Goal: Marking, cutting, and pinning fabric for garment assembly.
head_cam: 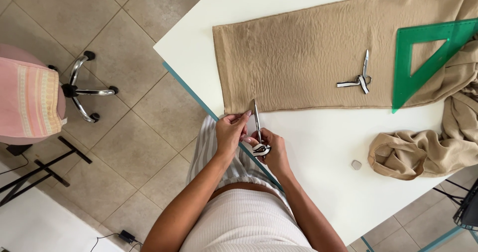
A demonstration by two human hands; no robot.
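Tiled floor (pixel 124 142) takes up the left side, with an office chair (pixel 37 95) draped in a pink striped cloth parked on it and a dark metal stand just below that. Next over is the white table (pixel 318 147), its corner pointing up and left, with a teal strip along the edge.

Down at the near edge, the left hand (pixel 230 130) is pinching the bottom corner of the tan cloth (pixel 298 58) between thumb and fingertips. Right beside it the right hand (pixel 271 150) is closed around the black-and-white handle of small snips (pixel 257 127), blades pointing up and touching the cloth's hem. Can't tell if the blades are parted or together.

That cloth lies spread flat across the table. Further right, a second pair of snips (pixel 361 77) sits on top of it, then a green plastic triangle ruler (pixel 428 58) overlapping its right end. Below that there's a little grey lump (pixel 356 165), maybe chalk, and a bunched heap of tan fabric (pixel 423 152) at the far right.
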